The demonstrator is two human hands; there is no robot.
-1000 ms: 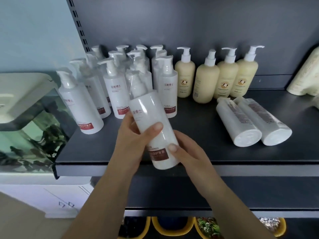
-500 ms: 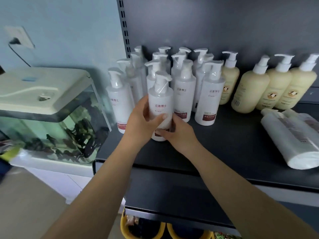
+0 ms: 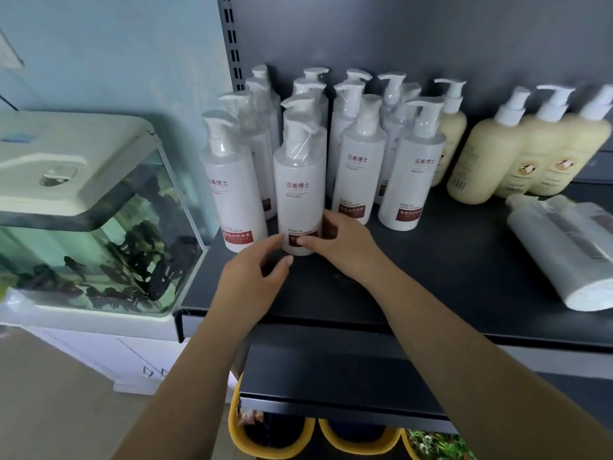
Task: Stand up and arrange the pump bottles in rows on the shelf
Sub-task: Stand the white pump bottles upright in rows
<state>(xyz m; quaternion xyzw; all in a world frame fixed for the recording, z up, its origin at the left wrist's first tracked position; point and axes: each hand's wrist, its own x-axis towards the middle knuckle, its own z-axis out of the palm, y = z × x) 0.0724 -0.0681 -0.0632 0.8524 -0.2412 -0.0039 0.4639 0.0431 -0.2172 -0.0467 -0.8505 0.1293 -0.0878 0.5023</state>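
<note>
A white pump bottle [image 3: 300, 190] with a dark red label stands upright at the front left of the dark shelf [image 3: 431, 293]. My right hand [image 3: 345, 244] pinches its base, thumb on the label and fingers round the right side. My left hand [image 3: 255, 273] hovers just in front of the base with loosely bent fingers and holds nothing. Several more white pump bottles [image 3: 361, 161] stand in rows beside and behind it. Two white bottles [image 3: 564, 254] lie on their sides at the right.
Cream-coloured pump bottles [image 3: 477, 161] stand upright at the back right. A fish tank [image 3: 83, 210] with a white lid sits left of the shelf edge. Below are a lower shelf [image 3: 331, 376] and yellow baskets [image 3: 275, 443].
The bottle went from tilted in both hands to standing on the shelf in the front row. My left hand has let go and dropped towards the base.
</note>
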